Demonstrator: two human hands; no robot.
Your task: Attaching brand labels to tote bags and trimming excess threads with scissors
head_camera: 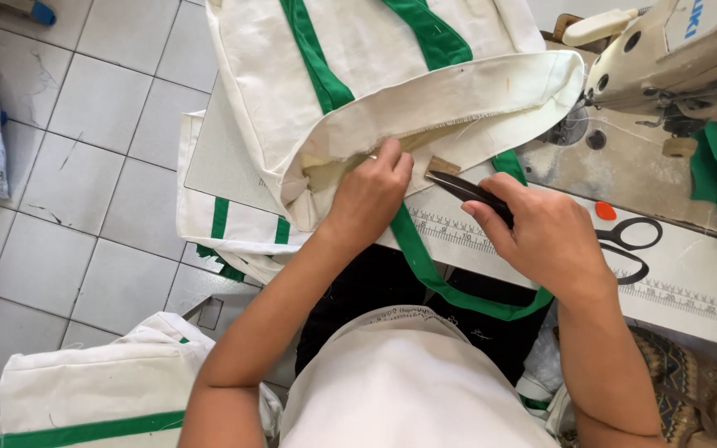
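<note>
Your left hand [368, 192] presses its fingers on the open edge of the cream canvas bag [392, 75] with green straps, which lies on the sewing table [690, 286]. Your right hand [545, 241] is closed around black thread snips [466, 191], with the tips pointing to the bag edge. Black scissors [628, 245] lie just beside this hand.
</note>
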